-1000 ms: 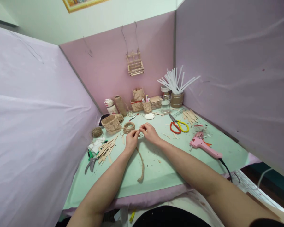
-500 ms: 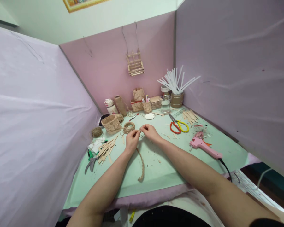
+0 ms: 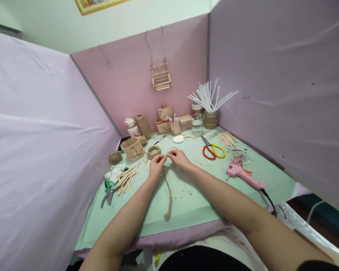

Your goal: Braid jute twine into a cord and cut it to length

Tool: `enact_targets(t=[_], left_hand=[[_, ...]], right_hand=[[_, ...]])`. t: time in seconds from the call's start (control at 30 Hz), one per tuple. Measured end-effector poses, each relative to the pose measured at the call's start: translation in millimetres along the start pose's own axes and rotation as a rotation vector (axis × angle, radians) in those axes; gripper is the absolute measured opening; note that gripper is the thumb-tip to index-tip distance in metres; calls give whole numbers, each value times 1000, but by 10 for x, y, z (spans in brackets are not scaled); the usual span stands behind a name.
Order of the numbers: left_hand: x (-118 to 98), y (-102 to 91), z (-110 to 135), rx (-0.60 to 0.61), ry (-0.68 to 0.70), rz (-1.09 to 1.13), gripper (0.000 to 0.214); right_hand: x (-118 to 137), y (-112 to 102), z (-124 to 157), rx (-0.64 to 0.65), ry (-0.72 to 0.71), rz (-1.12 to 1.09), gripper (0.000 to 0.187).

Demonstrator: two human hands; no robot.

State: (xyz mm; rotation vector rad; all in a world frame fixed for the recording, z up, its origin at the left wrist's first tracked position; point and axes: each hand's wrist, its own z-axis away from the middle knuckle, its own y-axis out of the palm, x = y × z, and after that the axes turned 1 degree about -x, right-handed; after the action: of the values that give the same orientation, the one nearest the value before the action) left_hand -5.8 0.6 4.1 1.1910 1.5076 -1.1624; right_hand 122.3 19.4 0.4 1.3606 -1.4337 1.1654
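Over the middle of the table, my left hand [image 3: 157, 166] pinches the upper part of a braided twine cord [image 3: 170, 197]. The cord's thick, knotted end lies on the tabletop towards me. Fingertip to fingertip with it, my right hand [image 3: 179, 159] is closed in a pinch on thin strands of the same twine; the strands are mostly hidden by the fingers. A small loop of strand shows just beyond the right hand. Right behind my left hand lies a coil of twine [image 3: 154, 152].
Left: wooden sticks [image 3: 127, 180], pruning shears [image 3: 109, 196], a ball of twine [image 3: 115, 158] and a woven-looking basket [image 3: 132, 148]. Right: scissors [image 3: 214, 150] and a pink glue gun [image 3: 245, 176] with its cable. At the back stand a water cup [image 3: 197, 126] and a jar of white glue sticks [image 3: 211, 119].
My hands have shifted very slightly, and the right fingers sit a little differently on the strands. A thin loop now shows behind the right hand. The cord's lower end has moved slightly nearer me.
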Motion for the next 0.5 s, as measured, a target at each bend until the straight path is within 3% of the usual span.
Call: enact_targets(t=[0.3, 0.5], left_hand=[[45, -10, -39, -29, -72, 124, 24], [30, 2, -29, 69, -18, 174, 24]], right_hand=[[0, -2, 9, 26, 57, -13, 18], [12, -3, 8, 61, 143, -70, 15]])
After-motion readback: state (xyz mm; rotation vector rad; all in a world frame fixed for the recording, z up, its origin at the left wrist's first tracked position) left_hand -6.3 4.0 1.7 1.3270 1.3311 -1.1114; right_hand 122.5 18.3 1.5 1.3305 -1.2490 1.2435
